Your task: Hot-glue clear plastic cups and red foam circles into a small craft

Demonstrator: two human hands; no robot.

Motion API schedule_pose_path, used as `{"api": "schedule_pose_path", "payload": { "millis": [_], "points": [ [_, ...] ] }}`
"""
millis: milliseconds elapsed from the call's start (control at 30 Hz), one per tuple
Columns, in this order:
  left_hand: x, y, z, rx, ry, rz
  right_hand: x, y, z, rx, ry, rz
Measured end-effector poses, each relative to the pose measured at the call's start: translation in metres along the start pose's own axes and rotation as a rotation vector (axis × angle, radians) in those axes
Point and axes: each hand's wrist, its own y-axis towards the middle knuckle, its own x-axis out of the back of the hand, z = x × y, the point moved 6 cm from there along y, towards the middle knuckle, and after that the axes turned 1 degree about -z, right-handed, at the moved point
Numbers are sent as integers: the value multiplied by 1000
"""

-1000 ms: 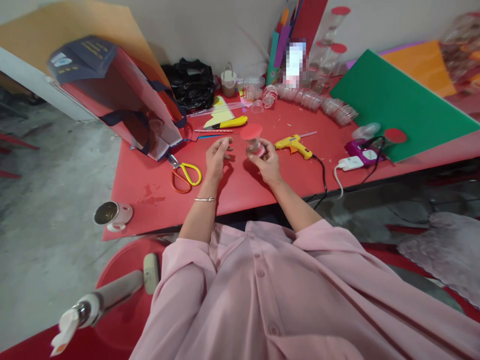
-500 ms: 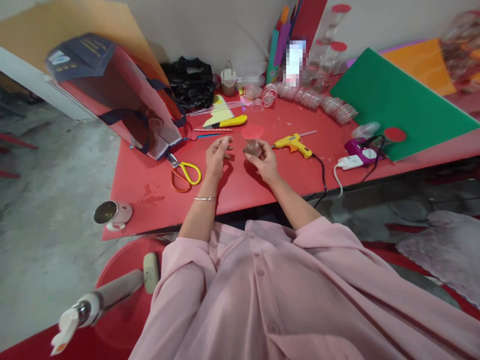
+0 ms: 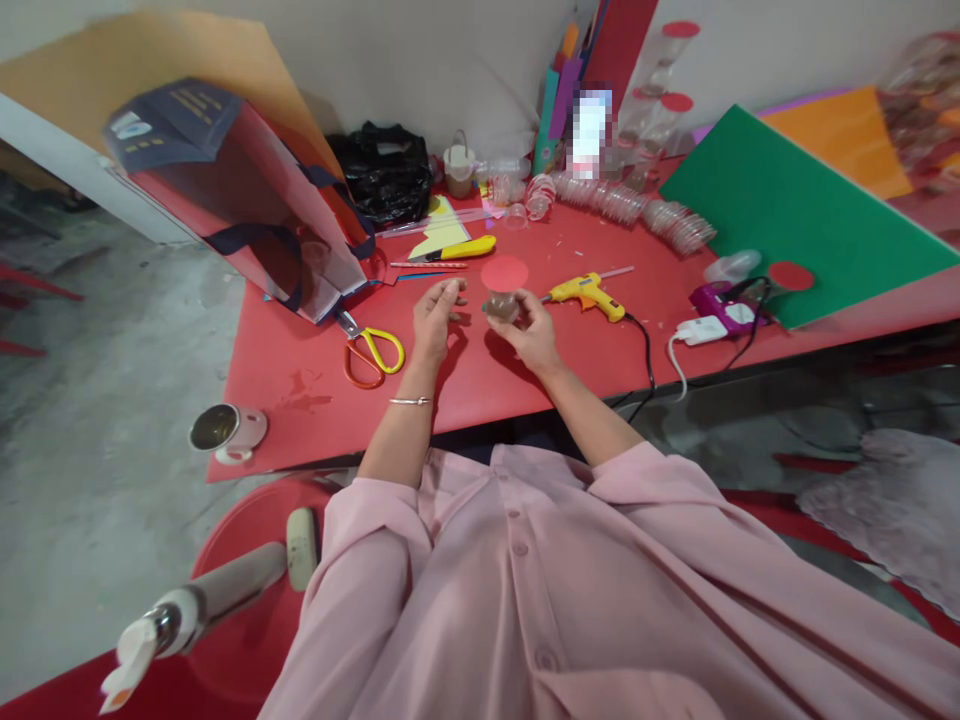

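My right hand (image 3: 534, 330) is closed around a cut clear plastic bottle piece (image 3: 502, 306), held just above the red table. A flat red disc (image 3: 505, 273) tops this piece. To its left is my left hand (image 3: 437, 315), loosely curled, fingers a little apart and nothing visible in them. A yellow glue gun (image 3: 589, 295) lies right of my right hand, its nozzle toward my fingers. Scissors (image 3: 373, 350) with red and yellow handles rest left of my left hand. Beyond both hands, a yellow cutter knife (image 3: 466, 247) lies near a striped pencil (image 3: 430, 265).
A bag (image 3: 255, 200) stands at the left, with a mug (image 3: 244, 428) at the table's left edge. Cut bottle pieces (image 3: 600, 195) line the back. A green board (image 3: 802, 220) leans at the right near a purple power adapter (image 3: 724, 305) with cords.
The bottle piece has tilted in my right hand, so its red disc faces me more fully. My left hand has hardly moved. The whole view has shifted slightly.
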Motion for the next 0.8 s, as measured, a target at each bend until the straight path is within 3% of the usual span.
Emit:
{"api": "schedule_pose_path", "payload": {
  "millis": [467, 800],
  "points": [
    [0, 1, 5, 13, 11, -2, 1, 3, -5, -20, 36, -19],
    [0, -1, 5, 33, 39, 5, -2, -1, 6, -28, 63, 50]
  ]
}}
